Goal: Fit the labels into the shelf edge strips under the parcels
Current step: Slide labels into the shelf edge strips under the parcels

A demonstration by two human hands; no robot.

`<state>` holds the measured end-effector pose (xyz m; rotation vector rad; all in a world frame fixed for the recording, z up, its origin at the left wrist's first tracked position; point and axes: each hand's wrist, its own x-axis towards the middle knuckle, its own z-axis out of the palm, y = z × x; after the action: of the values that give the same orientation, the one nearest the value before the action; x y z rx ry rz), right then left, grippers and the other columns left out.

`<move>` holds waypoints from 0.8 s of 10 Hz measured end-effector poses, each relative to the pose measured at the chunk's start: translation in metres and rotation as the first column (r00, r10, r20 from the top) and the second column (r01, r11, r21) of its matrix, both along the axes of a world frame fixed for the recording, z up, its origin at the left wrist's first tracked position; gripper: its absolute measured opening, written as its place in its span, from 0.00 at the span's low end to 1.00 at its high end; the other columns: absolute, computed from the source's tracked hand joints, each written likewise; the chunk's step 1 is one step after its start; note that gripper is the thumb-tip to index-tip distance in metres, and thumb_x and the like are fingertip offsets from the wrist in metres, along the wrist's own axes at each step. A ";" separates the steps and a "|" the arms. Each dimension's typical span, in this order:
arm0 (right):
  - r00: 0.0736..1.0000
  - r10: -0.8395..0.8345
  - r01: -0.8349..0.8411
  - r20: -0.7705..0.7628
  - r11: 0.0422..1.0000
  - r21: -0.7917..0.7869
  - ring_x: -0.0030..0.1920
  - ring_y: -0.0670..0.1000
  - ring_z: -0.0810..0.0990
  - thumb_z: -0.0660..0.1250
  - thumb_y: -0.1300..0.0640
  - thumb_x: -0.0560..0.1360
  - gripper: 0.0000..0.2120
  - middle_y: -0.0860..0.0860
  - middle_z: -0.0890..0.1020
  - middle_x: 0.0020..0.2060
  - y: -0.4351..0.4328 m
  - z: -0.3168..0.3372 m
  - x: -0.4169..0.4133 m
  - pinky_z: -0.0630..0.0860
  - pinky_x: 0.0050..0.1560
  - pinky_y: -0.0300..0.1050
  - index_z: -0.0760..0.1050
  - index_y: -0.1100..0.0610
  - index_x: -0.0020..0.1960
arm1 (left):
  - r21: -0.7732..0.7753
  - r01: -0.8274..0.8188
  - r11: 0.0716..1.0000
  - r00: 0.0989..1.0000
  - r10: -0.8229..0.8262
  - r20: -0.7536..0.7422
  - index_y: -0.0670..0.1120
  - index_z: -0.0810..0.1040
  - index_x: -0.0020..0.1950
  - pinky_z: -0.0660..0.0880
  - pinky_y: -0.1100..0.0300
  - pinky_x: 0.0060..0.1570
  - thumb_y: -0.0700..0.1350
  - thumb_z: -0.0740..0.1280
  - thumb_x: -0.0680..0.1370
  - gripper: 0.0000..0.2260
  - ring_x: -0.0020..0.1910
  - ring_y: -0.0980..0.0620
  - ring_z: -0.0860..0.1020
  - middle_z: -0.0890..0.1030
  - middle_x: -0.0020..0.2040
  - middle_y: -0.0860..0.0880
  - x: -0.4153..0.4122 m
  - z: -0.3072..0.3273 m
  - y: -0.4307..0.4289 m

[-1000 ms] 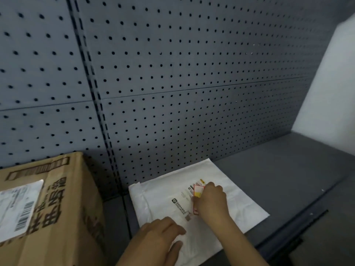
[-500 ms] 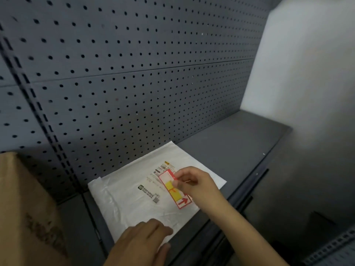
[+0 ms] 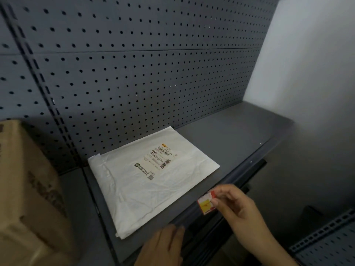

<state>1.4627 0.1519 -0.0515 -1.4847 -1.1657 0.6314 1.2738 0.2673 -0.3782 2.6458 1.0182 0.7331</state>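
Note:
A flat white mailer parcel (image 3: 151,181) with a printed shipping label lies on the dark grey shelf (image 3: 230,131). My right hand (image 3: 236,210) pinches a small red, white and yellow label (image 3: 206,203) at the shelf's front edge strip (image 3: 226,185), just right of the parcel's front corner. My left hand (image 3: 163,246) rests with fingers together on the shelf's front edge below the parcel, holding nothing that I can see.
A brown cardboard box (image 3: 26,198) stands on the shelf at the left. A grey pegboard back wall (image 3: 134,73) rises behind. A white wall (image 3: 307,73) closes the right side. A lower perforated shelf (image 3: 330,246) shows at bottom right.
My right hand lifted the label off the parcel and carried it right and forward to the shelf's front edge. My left hand slid off the parcel toward the edge. The view shifted right.

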 end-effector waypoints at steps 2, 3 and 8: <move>0.993 0.104 -0.107 0.054 0.993 0.044 0.47 0.42 0.81 0.66 0.65 0.75 0.13 0.41 0.83 0.44 0.006 -0.005 0.000 0.75 0.48 0.33 0.78 0.46 0.46 | 0.084 -0.042 0.996 0.997 0.048 -0.066 0.50 0.76 0.52 0.78 0.61 0.29 0.52 0.71 0.51 0.30 0.40 0.52 0.67 0.69 0.47 0.51 0.010 0.259 -0.070; 0.952 0.201 -0.217 0.231 0.975 0.047 0.51 0.42 0.79 0.66 0.62 0.75 0.11 0.40 0.81 0.46 0.014 -0.009 -0.002 0.74 0.50 0.31 0.77 0.45 0.49 | 0.133 -0.054 0.990 0.995 0.064 -0.072 0.46 0.84 0.45 0.78 0.58 0.28 0.48 0.79 0.49 0.25 0.41 0.50 0.67 0.72 0.47 0.49 0.012 0.259 -0.077; 0.673 0.174 -0.299 0.719 0.953 0.049 0.57 0.45 0.71 0.68 0.62 0.74 0.13 0.45 0.77 0.53 0.025 -0.044 0.001 0.72 0.57 0.42 0.78 0.49 0.56 | 0.094 -0.027 0.995 0.998 0.022 0.052 0.53 0.71 0.56 0.77 0.63 0.40 0.51 0.60 0.68 0.17 0.49 0.57 0.72 0.71 0.54 0.55 -0.007 0.267 -0.089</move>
<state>1.4635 0.1769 -0.0951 -1.4789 -1.9901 0.0874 1.2664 0.1783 -0.1108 2.6837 1.0281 0.8701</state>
